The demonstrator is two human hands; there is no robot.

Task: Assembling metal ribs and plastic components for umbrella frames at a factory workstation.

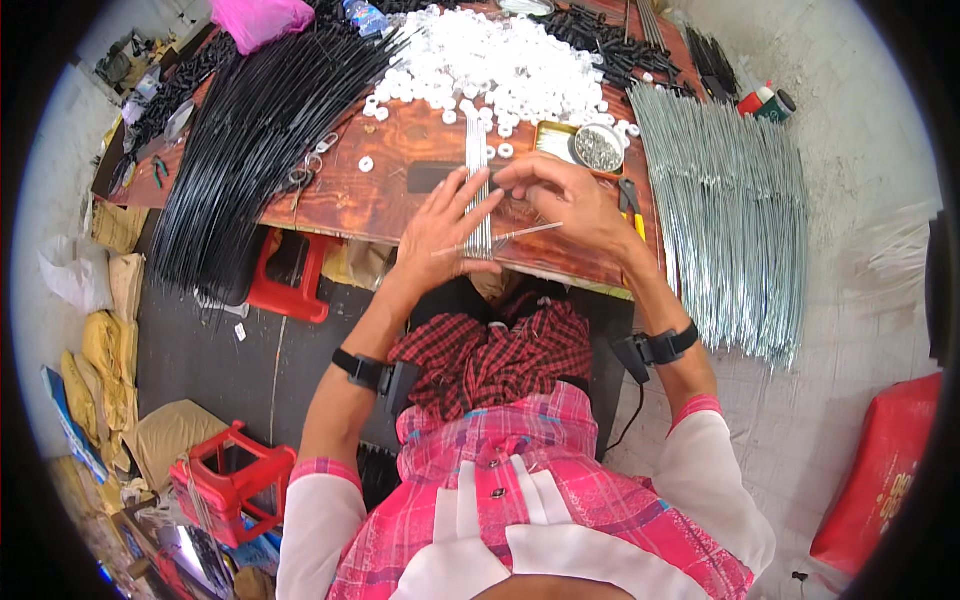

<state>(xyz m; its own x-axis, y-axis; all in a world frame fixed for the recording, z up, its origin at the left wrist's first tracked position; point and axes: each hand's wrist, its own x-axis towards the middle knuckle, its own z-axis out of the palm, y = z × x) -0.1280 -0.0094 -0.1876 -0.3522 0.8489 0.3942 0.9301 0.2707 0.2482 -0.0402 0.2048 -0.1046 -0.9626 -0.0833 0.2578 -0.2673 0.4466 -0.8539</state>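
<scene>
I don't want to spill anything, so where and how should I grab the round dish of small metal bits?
Probably come from the right with your right hand, the nearer one, and grip around the outside of the rim of the round dish. Its top is open over loose metal bits, so keep it level; the yellow-edged tray crowds its left side.

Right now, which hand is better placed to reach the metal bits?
Probably the right hand: it is nearer the metal bits, while the left hand is spread over the rods.

On the table (pixel 335 205), the rings (pixel 490 60) lie behind the rods (pixel 474 150).
</scene>
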